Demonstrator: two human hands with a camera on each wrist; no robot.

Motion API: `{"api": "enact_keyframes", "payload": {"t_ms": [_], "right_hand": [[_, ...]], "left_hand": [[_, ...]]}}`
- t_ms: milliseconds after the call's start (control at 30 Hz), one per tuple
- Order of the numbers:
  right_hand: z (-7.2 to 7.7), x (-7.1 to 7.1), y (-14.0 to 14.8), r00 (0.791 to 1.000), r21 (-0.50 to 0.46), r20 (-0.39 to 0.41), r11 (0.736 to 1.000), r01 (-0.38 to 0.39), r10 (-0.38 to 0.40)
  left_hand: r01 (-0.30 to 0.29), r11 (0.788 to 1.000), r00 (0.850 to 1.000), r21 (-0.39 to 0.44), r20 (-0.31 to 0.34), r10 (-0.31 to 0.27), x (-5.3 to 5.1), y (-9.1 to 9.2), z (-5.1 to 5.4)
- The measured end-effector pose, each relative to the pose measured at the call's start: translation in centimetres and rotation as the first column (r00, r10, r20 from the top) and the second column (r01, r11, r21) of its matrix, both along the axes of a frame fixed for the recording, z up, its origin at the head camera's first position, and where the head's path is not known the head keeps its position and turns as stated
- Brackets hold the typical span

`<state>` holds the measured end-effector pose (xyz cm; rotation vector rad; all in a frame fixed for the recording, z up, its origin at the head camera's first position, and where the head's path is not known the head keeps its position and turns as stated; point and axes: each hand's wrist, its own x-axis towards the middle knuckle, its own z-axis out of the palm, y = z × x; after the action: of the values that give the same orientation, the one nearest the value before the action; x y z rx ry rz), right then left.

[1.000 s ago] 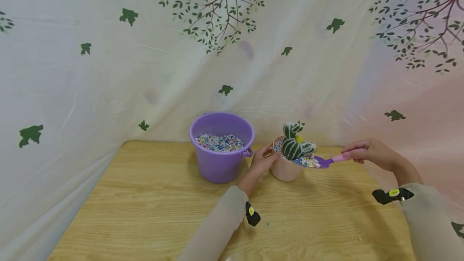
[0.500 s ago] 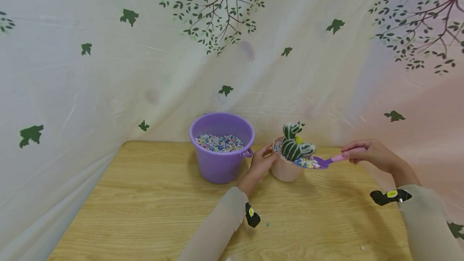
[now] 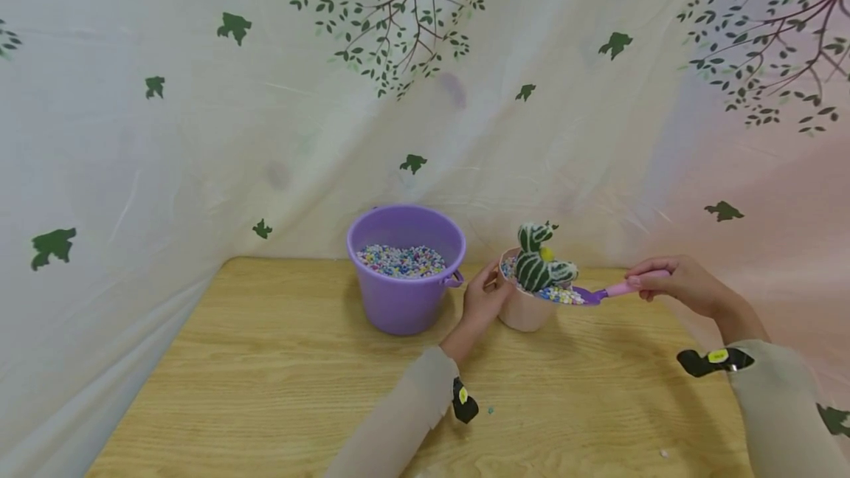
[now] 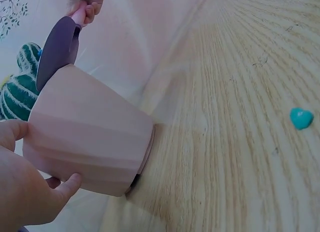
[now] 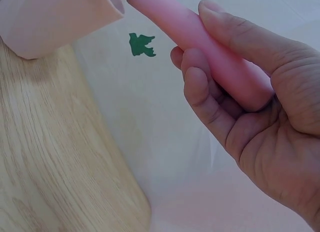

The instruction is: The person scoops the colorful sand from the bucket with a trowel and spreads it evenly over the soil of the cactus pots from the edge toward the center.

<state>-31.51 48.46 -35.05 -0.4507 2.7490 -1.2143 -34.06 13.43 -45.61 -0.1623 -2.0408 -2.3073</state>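
Note:
My left hand grips the side of a pale pink flowerpot, with fingers at its rim and against its wall. A green-and-white striped toy cactus with a yellow ball stands in the pot among colourful beads. In my right hand is the pink handle of a toy shovel, its purple blade at the pot's right rim. Multicoloured beads lie on the blade below the cactus arm. The left wrist view shows the blade's underside against the pot rim.
Left of the pot stands a purple bucket, partly filled with small colourful beads. A teal heart-shaped bead and a small pale bit lie on the wooden table. A leaf-printed curtain hangs behind.
My left hand has shifted slightly on the pot. The shovel has barely moved. A small pale bit now lies on the table at the front right.

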Motion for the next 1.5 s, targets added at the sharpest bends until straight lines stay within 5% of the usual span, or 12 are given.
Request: {"api": "enact_keyframes", "payload": {"t_ms": [267,1500], "right_hand": [[0.6,-0.1,-0.2,1.0,0.031,-0.002,0.999,-0.03,0.03],[1.9,-0.4,-0.5,0.998,0.038,0.035,0.997,-0.062,0.06]], "left_hand": [[0.025,0.999,0.999,0.027,0.047,-0.027,0.1,-0.2,0.6],[0.033,0.997,0.997,0.066,0.07,-0.038,-0.2,-0.1,0.6]]}}
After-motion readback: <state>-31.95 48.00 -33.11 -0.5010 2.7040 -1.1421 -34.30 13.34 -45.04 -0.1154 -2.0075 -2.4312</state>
